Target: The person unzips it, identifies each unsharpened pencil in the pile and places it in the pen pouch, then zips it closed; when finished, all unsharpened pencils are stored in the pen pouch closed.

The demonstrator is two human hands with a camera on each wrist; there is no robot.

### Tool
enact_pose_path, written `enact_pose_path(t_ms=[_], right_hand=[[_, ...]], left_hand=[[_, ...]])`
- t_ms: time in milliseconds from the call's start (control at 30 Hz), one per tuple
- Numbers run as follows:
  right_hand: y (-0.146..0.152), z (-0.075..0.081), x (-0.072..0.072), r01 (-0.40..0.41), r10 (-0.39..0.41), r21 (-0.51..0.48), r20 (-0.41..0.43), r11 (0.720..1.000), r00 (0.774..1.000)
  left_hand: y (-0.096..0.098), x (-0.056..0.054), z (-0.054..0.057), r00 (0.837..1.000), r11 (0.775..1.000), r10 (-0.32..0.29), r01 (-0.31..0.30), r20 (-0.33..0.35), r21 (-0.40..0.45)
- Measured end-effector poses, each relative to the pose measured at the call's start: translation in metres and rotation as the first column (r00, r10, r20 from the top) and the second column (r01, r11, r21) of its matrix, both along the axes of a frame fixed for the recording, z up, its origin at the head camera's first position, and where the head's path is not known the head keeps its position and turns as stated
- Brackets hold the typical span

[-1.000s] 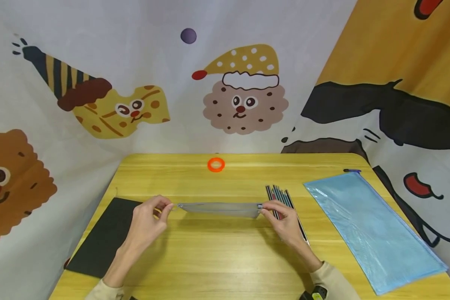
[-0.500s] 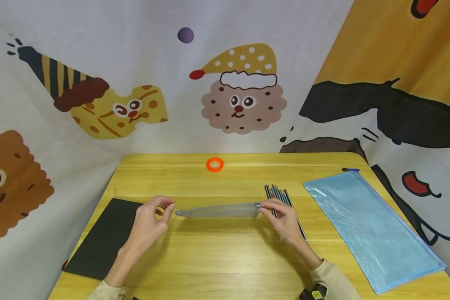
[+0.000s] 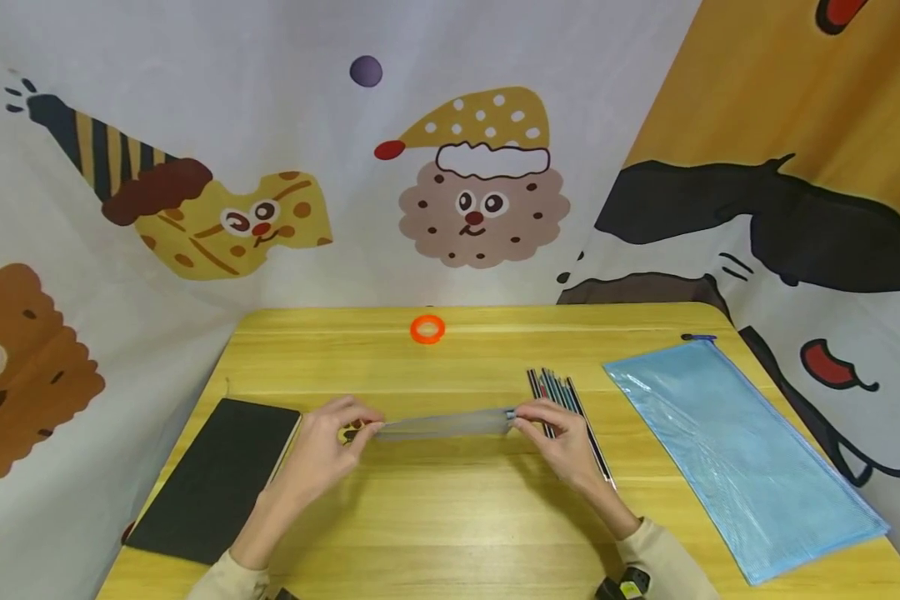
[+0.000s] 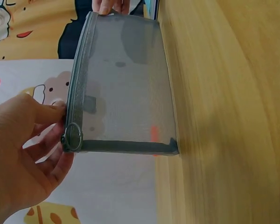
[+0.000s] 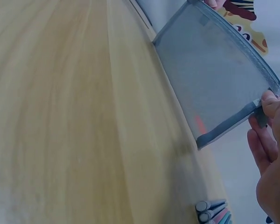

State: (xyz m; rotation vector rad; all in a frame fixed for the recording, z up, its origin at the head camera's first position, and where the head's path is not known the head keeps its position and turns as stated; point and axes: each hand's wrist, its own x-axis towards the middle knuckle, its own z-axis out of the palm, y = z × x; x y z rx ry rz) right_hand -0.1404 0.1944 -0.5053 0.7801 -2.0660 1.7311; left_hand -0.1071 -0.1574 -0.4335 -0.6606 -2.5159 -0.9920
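A grey see-through mesh zipper pouch (image 4: 126, 84) stands upright on its long edge between my hands, zipper side up. In the head view its top is a thin, slightly parted strip. My left hand (image 3: 322, 454) pinches the upper left corner at the zipper's end, where a round ring pull (image 4: 73, 136) hangs. At the other end of the zipper, my right hand (image 3: 566, 446) pinches the upper right corner between thumb and fingers. The pouch's bottom edge is down by the wooden table (image 5: 74, 112).
A black notebook (image 3: 217, 475) lies beside my left forearm. Several pencils (image 3: 557, 390) lie behind my right hand. A large blue zipper bag (image 3: 750, 458) covers the table's right side. An orange ring (image 3: 414, 332) sits near the back edge, before a printed cloth (image 3: 300, 100).
My left hand has moved right, from the ring pull beyond the pouch's end onto the corner itself. The pouch's left end dipped and its top parted slightly. My right hand has kept its hold.
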Motion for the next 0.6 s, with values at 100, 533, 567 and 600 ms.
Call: enact_pose_path(t_ms=[100, 533, 567, 600], right_hand=[[0.001, 0.000, 0.001, 0.004, -0.003, 0.009, -0.008, 1.000, 1.000], [0.008, -0.003, 0.001, 0.004, 0.004, 0.099, -0.078, 0.995, 0.997], [0.008, -0.003, 0.001, 0.004, 0.006, 0.104, -0.091, 0.995, 0.996], [0.008, -0.004, 0.001, 0.004, 0.008, 0.112, -0.107, 0.994, 0.994]], left_hand=[[0.001, 0.001, 0.000, 0.999, 0.999, -0.049, 0.049, 0.023, 0.000], [0.019, 0.002, 0.000, 0.956, 0.973, -0.184, 0.209, 0.228, -0.095], [0.022, 0.001, -0.001, 0.953, 0.970, -0.195, 0.223, 0.231, -0.098], [0.024, 0.001, -0.002, 0.951, 0.967, -0.203, 0.233, 0.232, -0.107]])
